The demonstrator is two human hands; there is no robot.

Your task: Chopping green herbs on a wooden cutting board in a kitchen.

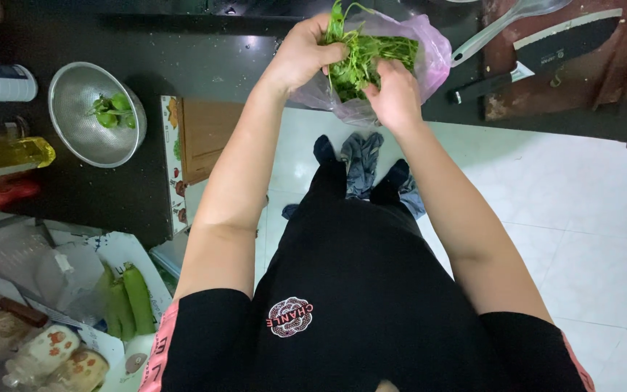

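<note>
My left hand [302, 54] grips a bunch of leafy green herbs [361, 58] near the top of the stems. My right hand [395, 94] is closed on the lower part of the same bunch. The herbs sit partly inside a thin pink plastic bag [433, 47] that hangs around them at the edge of the dark counter [183, 65]. The lower ends of the stems are hidden by the bag and my right hand.
A metal strainer bowl [78, 131] with a few green leaves stands on the counter at left, beside a bottle of yellow oil [9, 154]. A large cleaver [546, 47] and a ladle [502, 25] lie at upper right. Green cucumbers [128, 297] lie lower left. A cloth [363, 167] lies on the white tiled floor.
</note>
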